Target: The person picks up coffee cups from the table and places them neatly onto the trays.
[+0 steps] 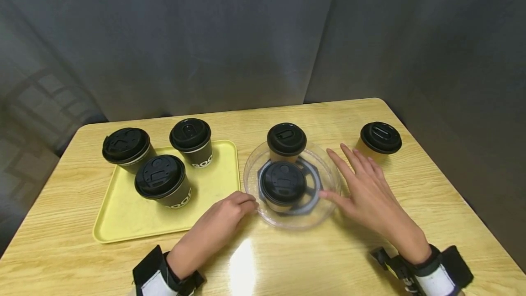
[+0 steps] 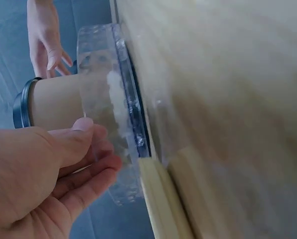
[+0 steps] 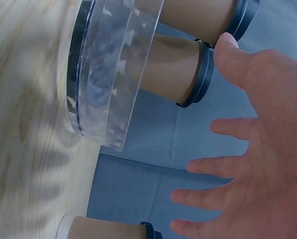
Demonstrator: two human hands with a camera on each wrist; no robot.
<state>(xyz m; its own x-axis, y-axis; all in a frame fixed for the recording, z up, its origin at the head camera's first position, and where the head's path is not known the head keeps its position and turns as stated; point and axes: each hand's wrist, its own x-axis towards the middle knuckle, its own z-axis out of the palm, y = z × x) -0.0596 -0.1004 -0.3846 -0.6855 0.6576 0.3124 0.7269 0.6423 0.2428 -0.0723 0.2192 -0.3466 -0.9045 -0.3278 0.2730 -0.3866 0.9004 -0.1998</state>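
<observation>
A clear round turntable tray (image 1: 324,216) with a raised wall stands on the table. Two brown paper cups with black lids, a rear cup (image 1: 286,138) and a front cup (image 1: 283,184), stand inside it. My left hand (image 1: 230,211) pinches the tray's wall at its left side; the thumb and curled fingers (image 2: 91,181) meet there in the left wrist view. On the other side my right hand (image 1: 365,191) is held with fingers spread and nothing in it. Its thumb overlaps the tray's right rim in the head view. Beyond its fingertips stands another brown cup (image 1: 380,138).
A yellow tray (image 1: 135,220) lies on the left of the wooden table (image 1: 283,259). Black lidded cups stand at the tray: a left cup (image 1: 127,147), a front cup (image 1: 162,182) and a rear cup (image 1: 192,140). A grey curtain (image 1: 197,44) hangs behind the table.
</observation>
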